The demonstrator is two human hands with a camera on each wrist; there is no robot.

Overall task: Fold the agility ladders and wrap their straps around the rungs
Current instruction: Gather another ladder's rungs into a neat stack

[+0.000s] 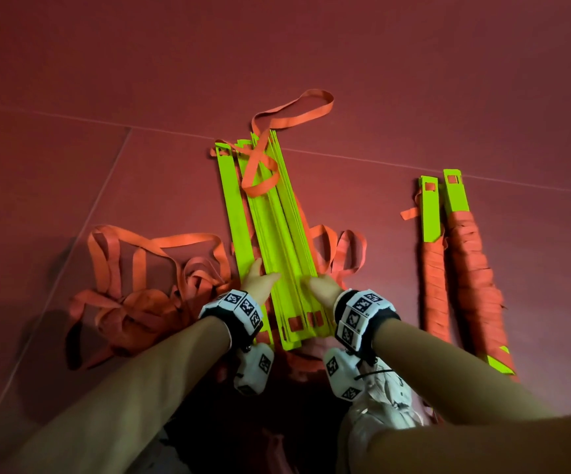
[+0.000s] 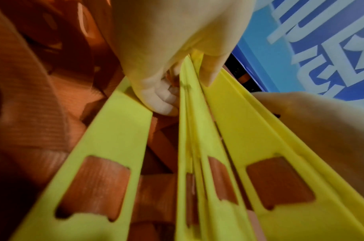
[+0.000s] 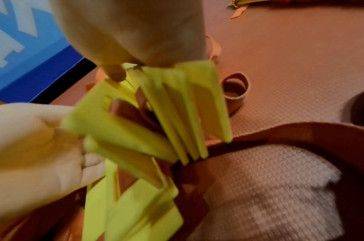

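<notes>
Rungs (image 1: 277,241), lime-green, are gathered in a fanned stack on the red floor (image 1: 414,80), lengthwise away from the person. Near end of stack is gripped from both sides: left hand (image 1: 258,282) w/ thumb on top and fingers (image 2: 164,97) curled under the left edge; right hand (image 1: 321,285) clamped on the right edge, fingers curled round it. Orange straps (image 1: 147,278) lie tangled left of the stack, one loop (image 1: 294,111) past its far end. Two wrapped ladders (image 1: 461,268) are laid side by side to the right, well apart from the stack.
</notes>
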